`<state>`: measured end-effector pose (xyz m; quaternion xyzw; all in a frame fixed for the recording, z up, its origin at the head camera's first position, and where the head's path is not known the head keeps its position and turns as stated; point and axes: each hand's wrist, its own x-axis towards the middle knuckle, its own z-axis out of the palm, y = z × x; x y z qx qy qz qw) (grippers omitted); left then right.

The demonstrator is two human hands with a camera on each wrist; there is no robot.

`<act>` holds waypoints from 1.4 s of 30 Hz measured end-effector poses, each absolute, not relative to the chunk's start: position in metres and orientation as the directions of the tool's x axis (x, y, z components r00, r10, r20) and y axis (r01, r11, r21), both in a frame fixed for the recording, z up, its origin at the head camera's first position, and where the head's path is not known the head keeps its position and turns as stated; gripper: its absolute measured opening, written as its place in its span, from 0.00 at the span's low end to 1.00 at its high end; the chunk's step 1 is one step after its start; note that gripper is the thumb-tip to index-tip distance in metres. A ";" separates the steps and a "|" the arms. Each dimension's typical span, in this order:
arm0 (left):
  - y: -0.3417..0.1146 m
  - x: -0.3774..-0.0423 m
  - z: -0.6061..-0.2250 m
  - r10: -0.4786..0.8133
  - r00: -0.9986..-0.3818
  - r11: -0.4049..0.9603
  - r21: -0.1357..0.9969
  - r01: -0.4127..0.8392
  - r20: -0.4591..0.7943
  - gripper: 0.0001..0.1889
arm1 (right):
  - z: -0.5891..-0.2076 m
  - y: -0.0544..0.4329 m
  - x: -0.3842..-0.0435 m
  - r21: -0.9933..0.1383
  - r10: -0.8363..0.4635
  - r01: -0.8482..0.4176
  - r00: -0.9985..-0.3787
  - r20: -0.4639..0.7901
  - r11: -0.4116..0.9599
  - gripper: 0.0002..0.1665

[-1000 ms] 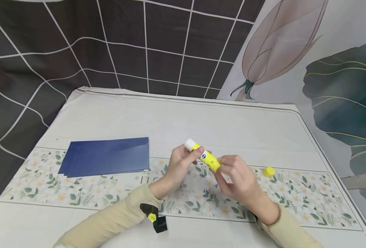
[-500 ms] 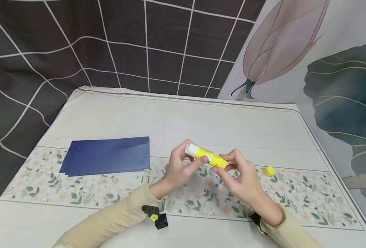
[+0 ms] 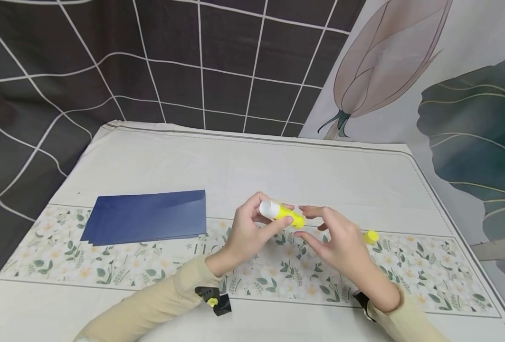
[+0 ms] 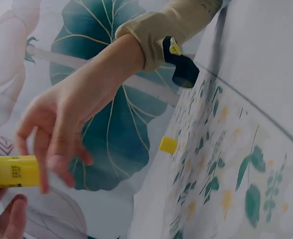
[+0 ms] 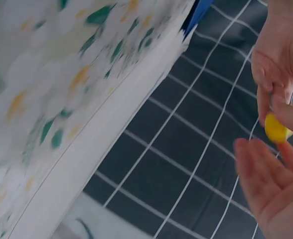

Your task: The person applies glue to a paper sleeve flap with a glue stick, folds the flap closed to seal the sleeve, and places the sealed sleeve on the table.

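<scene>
A yellow glue stick (image 3: 283, 213) with a white top end is held above the table by my left hand (image 3: 249, 232), thumb along its near side and fingers behind. My right hand (image 3: 342, 243) is just off its lower right end, thumb and fingers parted. In the left wrist view the fingers of the right hand (image 4: 62, 124) hang loose beside the yellow end of the stick (image 4: 17, 171). The right wrist view shows the stick's round yellow base (image 5: 275, 128) between both hands. On the table, right of my right hand, stands the yellow cap (image 3: 370, 237).
A fanned stack of dark blue paper sheets or envelopes (image 3: 149, 216) lies on the left of the table. The cream tablecloth (image 3: 252, 166) carries a floral band. Dark grid-patterned fabric (image 3: 171, 61) hangs behind, with a leaf-printed curtain (image 3: 479, 123) to the right.
The right hand held the glue stick's lower end and turned with it; now its fingers have come off. The stick has tilted, its white end pointing more toward me, still in the left hand.
</scene>
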<state>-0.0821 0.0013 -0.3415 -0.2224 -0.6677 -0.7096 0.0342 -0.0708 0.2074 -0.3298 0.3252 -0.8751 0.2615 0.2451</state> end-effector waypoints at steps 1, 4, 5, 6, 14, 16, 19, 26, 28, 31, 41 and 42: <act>-0.001 -0.083 -0.341 0.246 -0.909 -0.076 0.942 0.328 0.337 0.11 | -0.330 0.211 -0.071 -0.279 -0.448 -0.682 -0.681 0.579 0.676 0.23; -0.008 -0.084 -0.341 0.243 -0.924 0.052 0.948 0.315 0.294 0.12 | -0.333 0.225 -0.072 -0.222 -0.442 -0.620 -0.725 0.527 0.752 0.21; -0.010 -0.084 -0.341 0.240 -0.924 0.104 0.939 0.328 0.296 0.12 | -0.334 0.230 -0.072 -0.205 -0.432 -0.594 -0.742 0.512 0.778 0.21; -0.013 -0.084 -0.341 0.236 -0.924 0.160 0.925 0.344 0.302 0.12 | -0.335 0.236 -0.072 -0.189 -0.419 -0.566 -0.761 0.495 0.802 0.22; -0.028 -0.084 -0.342 0.193 -0.896 0.431 0.785 0.444 0.401 0.15 | -0.345 0.284 -0.068 -0.131 -0.236 -0.277 -0.935 0.265 0.952 0.23; -0.032 -0.084 -0.342 0.186 -0.890 0.465 0.761 0.452 0.415 0.16 | -0.348 0.293 -0.066 -0.132 -0.184 -0.206 -0.969 0.166 0.970 0.26; -0.037 -0.082 -0.343 0.182 -0.885 0.500 0.734 0.459 0.429 0.18 | -0.353 0.302 -0.066 -0.129 -0.136 -0.139 -0.990 0.029 0.982 0.28; -0.044 -0.078 -0.344 0.191 -0.879 0.513 0.719 0.469 0.437 0.18 | -0.359 0.314 -0.068 -0.171 -0.154 -0.146 -0.987 -0.036 0.974 0.17; -0.044 -0.077 -0.344 0.192 -0.880 0.511 0.721 0.468 0.435 0.18 | -0.359 0.316 -0.069 -0.178 -0.156 -0.146 -0.987 -0.042 0.973 0.15; -0.044 -0.075 -0.343 0.194 -0.883 0.523 0.716 0.462 0.428 0.18 | -0.357 0.313 -0.069 -0.212 -0.168 -0.165 -0.986 0.006 0.963 0.16; -0.035 -0.070 -0.336 0.232 -0.891 0.509 0.732 0.453 0.391 0.17 | -0.322 0.238 -0.063 -0.630 -0.298 -0.552 -0.831 0.470 0.546 0.28; -0.033 -0.070 -0.335 0.240 -0.889 0.506 0.731 0.458 0.391 0.17 | -0.318 0.231 -0.062 -0.671 -0.298 -0.555 -0.831 0.470 0.491 0.27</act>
